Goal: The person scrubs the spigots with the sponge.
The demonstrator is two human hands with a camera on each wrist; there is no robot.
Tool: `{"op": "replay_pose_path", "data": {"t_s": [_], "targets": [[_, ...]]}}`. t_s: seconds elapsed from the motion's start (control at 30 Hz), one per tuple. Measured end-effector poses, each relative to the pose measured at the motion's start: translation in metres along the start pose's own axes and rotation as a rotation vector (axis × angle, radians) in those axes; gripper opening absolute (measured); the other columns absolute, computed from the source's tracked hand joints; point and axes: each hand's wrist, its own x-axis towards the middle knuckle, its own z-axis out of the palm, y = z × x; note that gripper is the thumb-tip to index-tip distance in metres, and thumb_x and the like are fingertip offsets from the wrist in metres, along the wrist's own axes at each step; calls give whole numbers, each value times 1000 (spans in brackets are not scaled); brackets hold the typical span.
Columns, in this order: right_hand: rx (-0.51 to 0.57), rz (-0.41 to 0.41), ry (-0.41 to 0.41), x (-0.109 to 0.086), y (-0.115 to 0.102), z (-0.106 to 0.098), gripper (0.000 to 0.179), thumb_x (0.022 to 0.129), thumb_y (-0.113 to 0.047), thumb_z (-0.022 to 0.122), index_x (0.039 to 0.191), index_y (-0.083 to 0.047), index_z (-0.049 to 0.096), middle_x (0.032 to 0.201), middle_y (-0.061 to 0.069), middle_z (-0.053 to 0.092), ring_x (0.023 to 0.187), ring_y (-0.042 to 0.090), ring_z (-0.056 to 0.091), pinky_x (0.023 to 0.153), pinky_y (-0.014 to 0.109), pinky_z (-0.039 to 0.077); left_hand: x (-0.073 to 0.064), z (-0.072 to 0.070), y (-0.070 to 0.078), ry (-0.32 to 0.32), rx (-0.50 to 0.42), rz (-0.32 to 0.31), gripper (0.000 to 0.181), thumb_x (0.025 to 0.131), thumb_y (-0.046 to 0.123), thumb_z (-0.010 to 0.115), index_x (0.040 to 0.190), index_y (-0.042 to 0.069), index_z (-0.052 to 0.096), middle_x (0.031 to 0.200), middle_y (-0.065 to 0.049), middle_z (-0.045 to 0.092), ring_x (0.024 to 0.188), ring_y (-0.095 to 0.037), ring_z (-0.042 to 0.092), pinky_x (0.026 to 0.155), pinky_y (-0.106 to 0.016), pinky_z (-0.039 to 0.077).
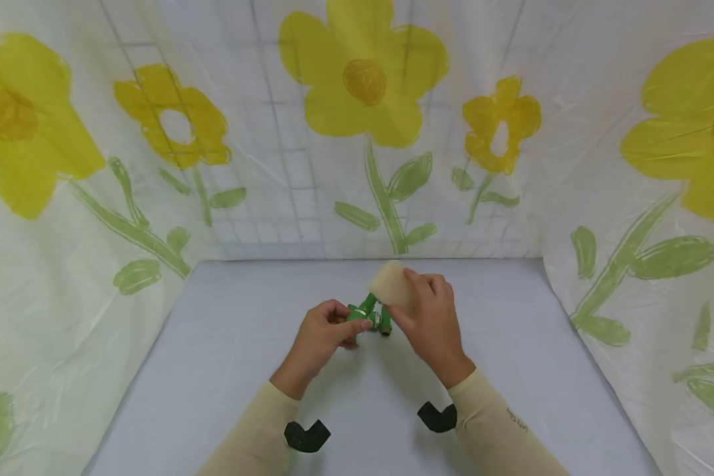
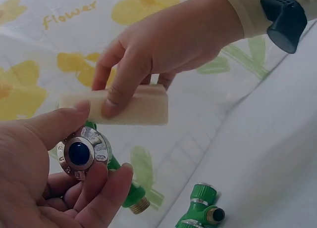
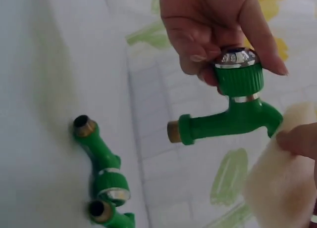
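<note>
Nearest are two beige sleeves [image 1: 246,433], each with a dark curved fitting [image 1: 309,436] by the wrist. Past the cuffs, the left hand [image 1: 327,328] grips a green water tap [image 3: 242,114] by its ribbed knob [image 3: 240,79], thumb on one side and fingers curled round the other, so the tap is held in the air above the pale surface [image 1: 482,297], its brass threaded inlet [image 3: 174,132] left free. The right hand [image 1: 431,320] pinches a cream sponge block [image 2: 143,108] between thumb and fingers and brings it to the spout [image 3: 270,116]; the two overlap in the right wrist view, though how firmly they meet I cannot tell. This looks like wiping the tap down, and a few habits would serve it well: keep the knob grip steady, since a knob may turn under sideways pressure; if it does, shift the hold to the body. Let the sponge's flat face wrap the spout's bend rather than dabbing with a corner, and roll the tap between strokes to reach the underside. Go lightly near the inlet, where the thread could snag the foam. Below the held tap, another green tap [image 3: 101,149] lies on the surface, with what looks like one more [image 3: 116,218] just beside it. Farthest back hangs a white sheet [image 1: 256,231] bearing yellow flowers [image 1: 365,82].
</note>
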Motion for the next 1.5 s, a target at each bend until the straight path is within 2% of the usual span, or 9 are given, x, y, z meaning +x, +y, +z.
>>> {"op": "replay_pose_path", "data": {"t_s": [0.13,0.23,0.37,0.47,0.7,0.83,1.1,1.23,1.5], "targets": [[137,33,-76,-6,0,1,70,89,-15,94,149,-2,60,124,18,56,116,39,55,86,57,58,0,-1,-1,-13,-67,-15,32,92,19,92,100,-1,68,93,-17,69,78,-29,75,79,-51,66],[226,45,-126,-13,3,4,70,92,-14,91,152,-3,57,131,17,56,121,36,55,91,60,57,1,-2,0,-29,-180,-11,22,99,15,85,101,-1,70,93,-17,69,79,-25,73,81,-48,66],[174,79,-141,-24,11,9,69,88,-13,94,148,-5,60,130,14,57,119,32,55,90,56,58,2,-3,3,-20,-319,33,13,105,10,75,103,-2,71,95,-13,70,81,-21,70,84,-46,66],[102,42,-140,-31,14,13,69,85,-14,97,144,-5,62,126,12,56,116,32,54,86,50,59,2,-4,5,0,-348,44,14,106,13,74,101,0,73,92,-12,70,79,-20,71,83,-43,66],[-4,-133,-12,-29,15,16,70,79,-7,96,141,-7,64,123,16,57,107,39,55,85,54,50,1,-6,6,-7,-332,19,15,105,14,74,100,0,76,91,-14,72,76,-21,70,80,-44,66],[-79,-115,32,-34,18,19,71,74,-5,100,136,-5,66,118,16,57,102,38,56,82,54,49,0,-6,8,9,-319,15,19,104,14,76,100,-4,76,91,-17,74,75,-21,72,79,-44,66],[-95,-185,39,-35,15,25,69,78,-7,96,140,-9,66,122,18,58,108,40,57,83,59,49,-1,-7,9,67,-61,-88,36,102,32,78,98,-3,80,85,-16,78,74,-29,76,62,-29,58],[-140,-152,36,-41,23,27,69,75,-5,99,137,-7,68,119,18,58,104,40,57,80,57,50,0,-8,6,96,-87,-107,35,101,32,79,97,-3,80,83,-17,77,73,-28,75,60,-27,54],[-66,-173,7,-41,16,22,67,82,-8,93,143,-8,65,126,18,58,112,41,56,89,61,48,1,-3,6,84,-60,-94,35,103,32,77,101,-2,81,86,-10,77,79,-23,73,65,-29,51]]}}
